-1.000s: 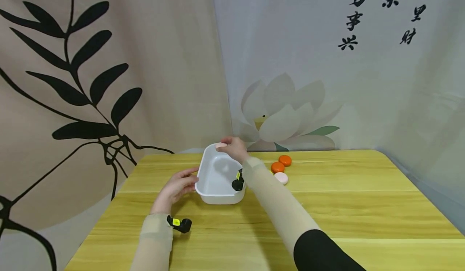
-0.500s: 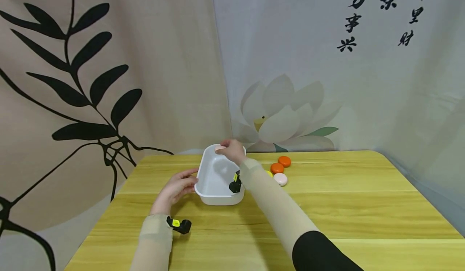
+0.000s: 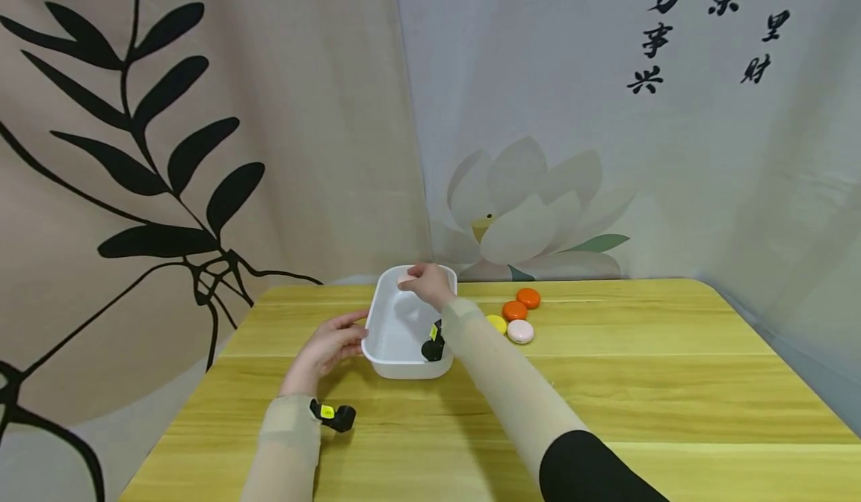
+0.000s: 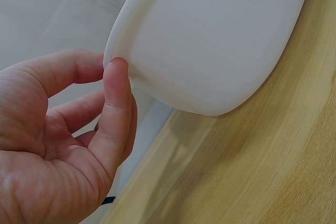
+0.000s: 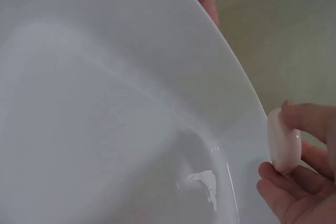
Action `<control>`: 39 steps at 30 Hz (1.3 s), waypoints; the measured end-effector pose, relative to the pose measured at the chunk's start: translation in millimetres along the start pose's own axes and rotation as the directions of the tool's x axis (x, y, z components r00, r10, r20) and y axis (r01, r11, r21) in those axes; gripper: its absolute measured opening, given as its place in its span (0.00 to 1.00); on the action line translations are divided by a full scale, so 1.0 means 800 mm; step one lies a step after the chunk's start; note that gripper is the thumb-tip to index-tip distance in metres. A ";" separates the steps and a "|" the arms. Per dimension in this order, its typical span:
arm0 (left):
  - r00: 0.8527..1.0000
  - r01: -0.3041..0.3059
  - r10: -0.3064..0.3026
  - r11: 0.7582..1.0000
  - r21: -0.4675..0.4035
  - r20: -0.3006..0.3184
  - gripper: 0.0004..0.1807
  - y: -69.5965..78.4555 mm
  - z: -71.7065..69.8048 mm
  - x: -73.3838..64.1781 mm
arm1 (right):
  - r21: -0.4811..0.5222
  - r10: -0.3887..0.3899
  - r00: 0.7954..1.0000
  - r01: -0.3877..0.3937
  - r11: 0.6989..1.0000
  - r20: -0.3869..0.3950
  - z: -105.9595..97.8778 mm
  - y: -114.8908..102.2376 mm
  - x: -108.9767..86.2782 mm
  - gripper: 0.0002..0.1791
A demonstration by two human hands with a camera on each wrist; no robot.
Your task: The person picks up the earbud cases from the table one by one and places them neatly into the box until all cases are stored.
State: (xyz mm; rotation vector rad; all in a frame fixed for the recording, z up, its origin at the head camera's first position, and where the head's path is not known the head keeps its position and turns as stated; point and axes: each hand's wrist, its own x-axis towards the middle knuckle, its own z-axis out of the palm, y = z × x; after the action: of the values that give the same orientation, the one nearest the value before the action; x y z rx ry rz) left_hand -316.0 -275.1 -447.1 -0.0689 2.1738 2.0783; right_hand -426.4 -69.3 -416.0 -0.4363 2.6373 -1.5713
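A white plastic tub stands on the wooden table near its far edge. My left hand grips the left rim, fingertips right at the edge in the left wrist view. Over the tub's far end, my right hand pinches a pale pink rounded disc between thumb and fingers. The right wrist view shows this disc beside the tub's rim, its face glossy. Inside, the tub's bare floor shows, part of it shaded.
Right of the tub lie two orange discs, a yellow disc partly behind the right sleeve, and another pale pink disc. A printed curtain hangs behind the table.
My right hand has come down slightly at the tub's far end with the pink disc still pinched. More of the yellow disc shows past the sleeve. The left hand stays put.
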 end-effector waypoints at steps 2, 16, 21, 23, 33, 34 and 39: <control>1.000 -0.010 0.010 1.000 0.007 0.012 0.29 -0.001 0.000 0.000 | 0.001 0.007 1.000 -0.007 1.000 -0.010 0.000 0.001 0.000 0.23; 0.999 -0.027 0.027 1.000 0.004 0.027 0.31 -0.001 0.000 -0.001 | 0.019 0.050 0.999 -0.050 0.999 -0.021 0.004 0.007 0.003 0.23; 0.999 -0.025 0.025 1.000 0.002 0.027 0.30 -0.002 0.001 0.000 | 0.031 0.063 0.998 -0.063 0.998 -0.010 0.005 0.010 0.007 0.22; 0.999 -0.023 0.023 1.000 0.004 0.026 0.31 -0.002 0.001 0.000 | 0.035 0.070 0.998 -0.070 0.997 -0.004 0.005 0.009 0.007 0.23; 0.999 -0.024 0.024 1.000 -0.006 0.029 0.30 -0.002 0.003 0.000 | 0.042 0.049 0.999 -0.050 0.998 0.011 -0.002 0.004 0.002 0.24; 0.999 -0.024 0.024 1.000 -0.003 0.031 0.30 -0.002 0.003 0.001 | 0.054 0.042 0.999 -0.042 0.998 0.016 -0.003 0.003 0.002 0.25; 1.000 -0.018 0.018 1.000 0.011 0.023 0.30 -0.001 0.001 0.001 | 0.119 0.005 0.999 -0.010 0.993 0.045 -0.011 -0.008 -0.001 0.28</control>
State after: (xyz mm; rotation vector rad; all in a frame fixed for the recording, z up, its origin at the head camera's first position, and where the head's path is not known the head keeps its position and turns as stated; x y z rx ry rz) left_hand -316.3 -274.0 -448.2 -0.0240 2.1804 2.0654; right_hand -425.6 -64.4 -406.2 -0.4483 2.4935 -1.6848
